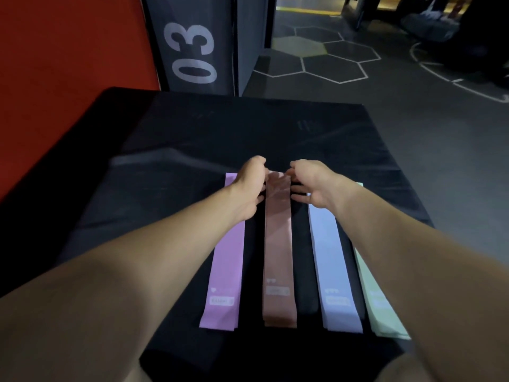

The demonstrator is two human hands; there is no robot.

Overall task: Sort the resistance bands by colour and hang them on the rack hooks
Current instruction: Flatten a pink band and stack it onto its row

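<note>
Your left hand (249, 186) and right hand (312, 184) reach forward, arms outstretched, flanking the far end of the pink band (278, 244), fingers curled and pinching its edges.

A red wall (68, 42) and dark pillar (192, 45) (marked "03") border grey floor (413, 119) with hexagon markings.

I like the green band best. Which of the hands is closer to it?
Right. The right hand is near the green band's far end, over the blue band. The left hand is over the purple band.
</note>
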